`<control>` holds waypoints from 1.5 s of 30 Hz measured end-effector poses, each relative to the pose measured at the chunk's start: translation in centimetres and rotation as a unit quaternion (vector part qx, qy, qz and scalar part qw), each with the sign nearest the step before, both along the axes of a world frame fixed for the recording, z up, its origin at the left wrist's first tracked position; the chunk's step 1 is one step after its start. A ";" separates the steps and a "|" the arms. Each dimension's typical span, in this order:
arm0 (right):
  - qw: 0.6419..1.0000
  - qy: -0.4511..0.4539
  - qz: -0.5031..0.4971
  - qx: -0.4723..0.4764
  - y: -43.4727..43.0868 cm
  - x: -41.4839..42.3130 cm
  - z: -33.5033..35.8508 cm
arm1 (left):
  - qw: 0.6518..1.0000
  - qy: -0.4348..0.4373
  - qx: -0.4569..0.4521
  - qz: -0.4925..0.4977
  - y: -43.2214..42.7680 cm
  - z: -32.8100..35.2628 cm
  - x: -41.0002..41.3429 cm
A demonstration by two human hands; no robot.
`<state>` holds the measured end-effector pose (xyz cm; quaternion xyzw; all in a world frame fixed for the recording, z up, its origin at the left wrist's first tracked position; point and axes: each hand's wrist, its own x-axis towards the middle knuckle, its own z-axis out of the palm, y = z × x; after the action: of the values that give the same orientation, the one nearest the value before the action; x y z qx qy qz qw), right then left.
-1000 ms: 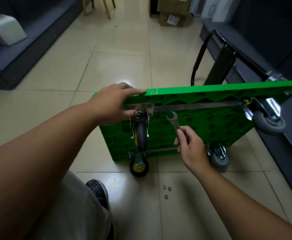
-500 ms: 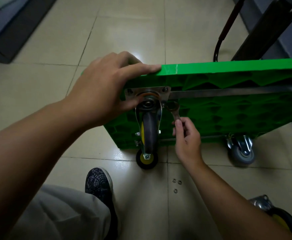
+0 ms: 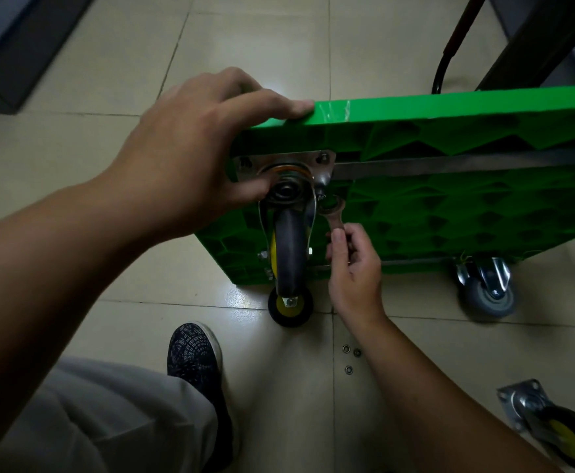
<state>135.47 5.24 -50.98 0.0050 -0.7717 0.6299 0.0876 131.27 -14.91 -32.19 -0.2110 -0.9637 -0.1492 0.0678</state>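
A green plastic trolley platform (image 3: 449, 206) stands on its side on the tiled floor, its underside facing me. My left hand (image 3: 194, 148) grips its top corner, fingers over the edge and thumb pressing the metal plate of a black-and-yellow caster (image 3: 291, 247). My right hand (image 3: 354, 271) holds a steel open-end wrench (image 3: 334, 216), whose jaw sits at a bolt on the plate's lower right corner.
A second black-and-yellow caster (image 3: 289, 305) and a grey caster (image 3: 490, 291) touch the floor below the platform. Three small nuts (image 3: 349, 358) lie on the tiles. A loose caster (image 3: 552, 428) lies at bottom right. My shoe (image 3: 194, 356) and trouser leg are at bottom left.
The camera has moved closer and tilted down. My right hand has raised the wrench from the platform's middle up to the bolt beside the caster plate. My left hand keeps its grip.
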 end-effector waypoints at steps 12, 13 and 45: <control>1.000 0.002 -0.008 -0.025 -1.1 -0.4 -0.7 | 1.000 0.012 -0.007 -0.003 -0.1 -0.2 -0.1; 1.000 0.004 -0.009 -0.029 -1.3 -0.6 -0.6 | 1.000 0.014 -0.006 -0.003 -0.1 -0.2 -0.1; 0.968 -0.109 -0.046 -0.219 -5.0 -2.1 -1.0 | 1.000 0.024 -0.010 0.000 -0.1 -0.4 -0.2</control>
<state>133.33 0.26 -51.94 -0.1182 -0.6190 0.7758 0.0307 131.04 -14.96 -32.58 -0.2149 -0.9632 -0.1344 0.0891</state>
